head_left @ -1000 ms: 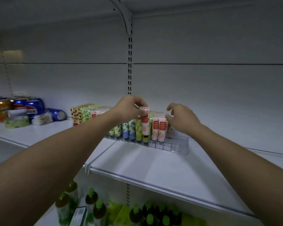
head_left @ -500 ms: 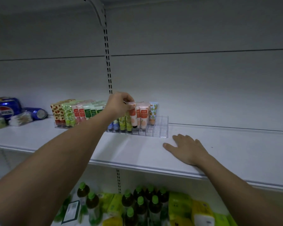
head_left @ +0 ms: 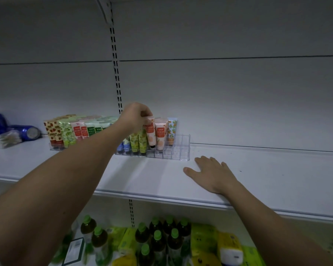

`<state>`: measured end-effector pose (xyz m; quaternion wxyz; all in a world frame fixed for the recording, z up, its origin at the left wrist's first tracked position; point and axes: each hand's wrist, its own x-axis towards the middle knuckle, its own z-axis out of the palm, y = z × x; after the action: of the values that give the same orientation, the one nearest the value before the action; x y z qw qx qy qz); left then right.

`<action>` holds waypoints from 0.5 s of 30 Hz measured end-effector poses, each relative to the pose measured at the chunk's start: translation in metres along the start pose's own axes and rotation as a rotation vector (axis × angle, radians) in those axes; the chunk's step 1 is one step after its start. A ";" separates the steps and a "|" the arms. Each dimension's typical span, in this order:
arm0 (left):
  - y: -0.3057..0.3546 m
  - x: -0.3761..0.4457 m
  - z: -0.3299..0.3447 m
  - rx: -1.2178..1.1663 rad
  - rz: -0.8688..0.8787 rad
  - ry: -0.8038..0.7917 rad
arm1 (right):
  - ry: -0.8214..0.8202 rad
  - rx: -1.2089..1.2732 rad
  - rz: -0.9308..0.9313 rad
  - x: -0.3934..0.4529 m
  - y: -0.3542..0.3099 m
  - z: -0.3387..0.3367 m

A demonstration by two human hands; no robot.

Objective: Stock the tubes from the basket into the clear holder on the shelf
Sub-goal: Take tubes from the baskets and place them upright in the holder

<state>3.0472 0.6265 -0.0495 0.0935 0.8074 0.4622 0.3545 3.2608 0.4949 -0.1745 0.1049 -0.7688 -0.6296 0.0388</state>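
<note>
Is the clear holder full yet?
No. The clear holder shows empty slots at its right end, beyond the orange-print tube.

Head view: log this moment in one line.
left hand: grip on peach tube, seating it in clear holder | right hand: flat on shelf, empty | holder's right slots: free

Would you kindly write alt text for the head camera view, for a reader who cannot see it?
A left hand pinches the top of a peach tube standing in a clear holder on a white shelf. The right hand lies flat on the shelf beside the holder.
</note>
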 end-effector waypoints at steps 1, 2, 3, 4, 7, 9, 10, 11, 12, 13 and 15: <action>0.000 0.001 0.000 0.001 0.004 -0.008 | 0.001 -0.001 0.000 0.000 0.000 0.000; 0.001 0.001 -0.001 -0.001 0.005 -0.016 | 0.000 -0.001 -0.001 0.000 0.000 0.000; 0.002 0.001 -0.001 -0.001 0.005 -0.023 | -0.001 -0.001 -0.001 0.000 0.000 0.000; 0.003 0.002 -0.001 0.001 0.007 -0.030 | -0.002 -0.001 0.000 0.000 0.000 0.000; 0.003 0.003 -0.003 -0.001 0.013 -0.054 | 0.004 -0.003 0.000 0.000 0.000 0.001; 0.002 0.003 -0.004 -0.013 0.006 -0.072 | 0.006 -0.006 -0.002 0.000 0.000 0.001; 0.002 0.003 -0.005 -0.015 0.000 -0.078 | 0.008 -0.008 -0.004 0.000 0.000 0.001; 0.001 0.003 -0.007 -0.015 -0.004 -0.084 | 0.010 -0.010 -0.005 0.000 0.000 0.001; 0.001 0.003 -0.007 -0.011 -0.006 -0.092 | 0.011 -0.012 -0.004 0.000 0.000 0.001; 0.000 0.003 -0.008 0.002 -0.005 -0.103 | 0.009 -0.012 -0.002 0.001 0.000 0.001; -0.001 0.002 -0.008 0.021 0.002 -0.112 | 0.002 -0.011 0.000 0.001 0.001 0.001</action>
<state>3.0415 0.6274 -0.0431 0.1107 0.8273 0.4592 0.3039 3.2615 0.4956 -0.1760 0.1014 -0.7693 -0.6299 0.0344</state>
